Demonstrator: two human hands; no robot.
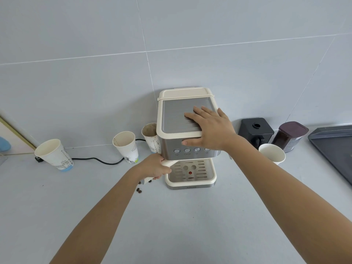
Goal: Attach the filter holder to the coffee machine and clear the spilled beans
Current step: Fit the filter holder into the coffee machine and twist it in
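Observation:
A cream and steel coffee machine (pixel 172 115) stands against the tiled wall. My right hand (pixel 208 128) lies flat on its top front corner, fingers spread, the thumb over the front edge above the buttons. My left hand (pixel 155 166) is closed around the cream handle of the filter holder (pixel 167 163), which runs under the machine's head; the holder's basket is hidden there. A few dark spilled beans (pixel 139 190) lie on the counter just below my left wrist. The drip tray (pixel 209 180) sits beneath.
Three paper cups (pixel 54 154) (pixel 126 146) (pixel 150 137) stand left of the machine, with a black cord (pixel 99 160) between them. On the right are a white cup (pixel 272 153), a black grinder (pixel 255 131), a dark bean jar (pixel 290 136) and a dark tray (pixel 335 143).

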